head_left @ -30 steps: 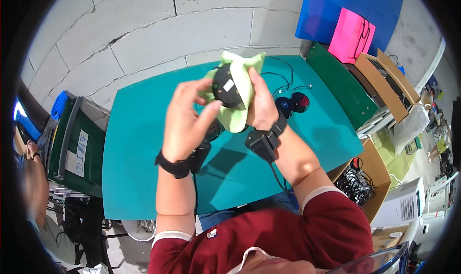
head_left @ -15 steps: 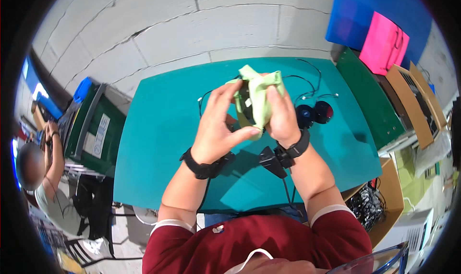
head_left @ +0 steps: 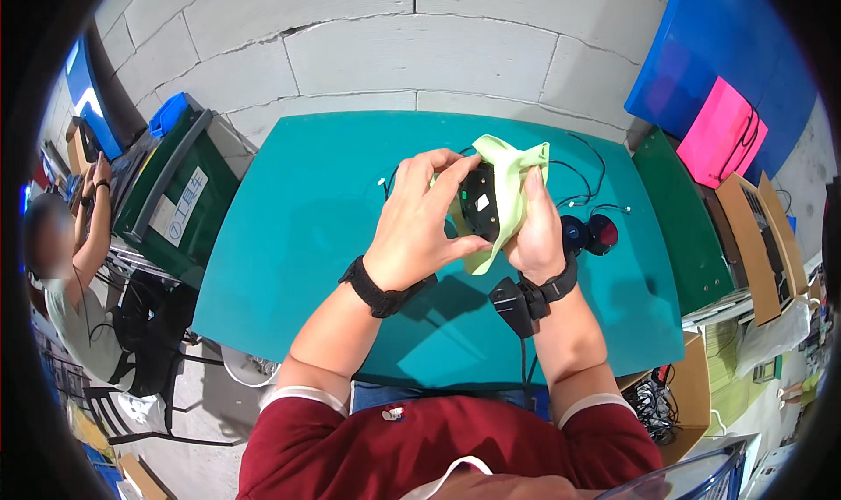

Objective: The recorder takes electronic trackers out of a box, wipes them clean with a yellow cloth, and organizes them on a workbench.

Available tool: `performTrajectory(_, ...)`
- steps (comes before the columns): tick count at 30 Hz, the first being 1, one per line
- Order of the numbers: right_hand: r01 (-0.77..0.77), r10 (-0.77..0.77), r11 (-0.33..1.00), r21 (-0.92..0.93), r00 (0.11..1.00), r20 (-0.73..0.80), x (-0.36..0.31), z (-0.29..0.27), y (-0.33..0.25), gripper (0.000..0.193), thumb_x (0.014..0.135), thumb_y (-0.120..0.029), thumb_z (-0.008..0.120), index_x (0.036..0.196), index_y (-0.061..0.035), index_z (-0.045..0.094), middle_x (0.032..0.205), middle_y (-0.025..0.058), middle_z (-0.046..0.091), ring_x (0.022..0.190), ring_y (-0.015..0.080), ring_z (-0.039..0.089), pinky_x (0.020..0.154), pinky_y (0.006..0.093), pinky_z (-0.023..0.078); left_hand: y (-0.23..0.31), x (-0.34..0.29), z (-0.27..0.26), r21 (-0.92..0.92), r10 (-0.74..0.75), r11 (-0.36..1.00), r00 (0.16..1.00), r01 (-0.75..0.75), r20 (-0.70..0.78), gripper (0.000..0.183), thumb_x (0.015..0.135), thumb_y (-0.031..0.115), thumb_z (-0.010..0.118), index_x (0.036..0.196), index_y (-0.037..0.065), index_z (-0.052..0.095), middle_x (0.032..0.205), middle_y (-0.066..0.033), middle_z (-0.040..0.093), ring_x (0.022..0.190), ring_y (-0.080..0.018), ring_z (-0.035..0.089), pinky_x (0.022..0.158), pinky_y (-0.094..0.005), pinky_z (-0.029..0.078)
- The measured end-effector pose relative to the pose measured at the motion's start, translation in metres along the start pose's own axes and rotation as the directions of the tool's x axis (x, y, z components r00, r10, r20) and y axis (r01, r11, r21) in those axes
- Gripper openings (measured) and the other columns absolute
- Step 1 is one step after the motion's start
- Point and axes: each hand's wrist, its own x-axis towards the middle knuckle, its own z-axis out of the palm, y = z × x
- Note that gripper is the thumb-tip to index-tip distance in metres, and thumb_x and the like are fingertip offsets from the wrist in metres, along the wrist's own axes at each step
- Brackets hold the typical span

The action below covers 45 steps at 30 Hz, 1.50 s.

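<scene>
"What's at the far left?"

"A co-worker (head_left: 92, 334), arms raised, near a dark green cabinet (head_left: 188, 253). Then comes the teal table (head_left: 289, 281)."

"And the left hand (head_left: 425, 211)?"

"Fingers curved, thumb apart from them — it grips a black round part (head_left: 477, 204) between fingertips at the upper edge and thumb at the lower."

"Where is that part?"

"Above the table, between both hands, tilted, its white label showing. Light green cloth (head_left: 510, 193) wraps its right side."

"The right hand (head_left: 539, 237)?"

"Its thumb presses the cloth — I can't tell how the other fingers lie behind."

"Further right?"

"Two dark discs (head_left: 575, 232) on the table, thin black cable (head_left: 604, 172), then a pink bag (head_left: 723, 132)."
</scene>
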Motion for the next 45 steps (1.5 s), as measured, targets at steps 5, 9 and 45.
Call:
performTrajectory(5, 0.139, -0.128, 0.961, -0.239, 0.990, 0.062, -0.003, -0.002, -0.003, 0.043, 0.093, -0.038, 0.038, 0.117, -0.0024, 0.042, 0.104, 0.0074, 0.052, 0.089, 0.0118, 0.052, 0.075, 0.0272, 0.046, -0.001, 0.000, 0.003, -0.125, -0.033, 0.992, 0.999, 0.029, -0.025, 0.083, 0.046, 0.015, 0.083, 0.120, 0.005, 0.047, 0.111, -0.0124, 0.044, 0.103, -0.0273, 0.044, 0.082, -0.0348, 0.043)
performTrajectory(9, 0.359, -0.305, 0.848, -0.390, 0.932, 0.197, -0.003, -0.002, -0.002, 0.041, 0.090, -0.035, 0.044, 0.115, -0.0016, 0.040, 0.107, 0.0107, 0.049, 0.088, 0.0151, 0.053, 0.075, 0.0295, 0.046, -0.007, -0.002, 0.008, -0.387, -0.190, 0.898, 0.978, 0.208, 0.086, 0.076, 0.052, 0.017, 0.081, 0.119, 0.003, 0.049, 0.111, -0.0106, 0.043, 0.103, -0.0225, 0.044, 0.074, -0.0299, 0.045)
performTrajectory(45, 0.628, -0.521, 0.482, -0.611, 0.766, 0.377, -0.004, -0.004, 0.001, 0.026, 0.083, -0.024, 0.044, 0.099, -0.0042, 0.048, 0.109, 0.0207, 0.045, 0.103, 0.0308, 0.043, 0.086, 0.0423, 0.039, -0.011, -0.003, 0.014, -0.866, -0.162, 0.286, 0.912, 0.409, 0.377, 0.063, 0.073, 0.009, 0.069, 0.127, 0.002, 0.039, 0.109, -0.0057, 0.053, 0.096, -0.0128, 0.053, 0.069, -0.0268, 0.052)
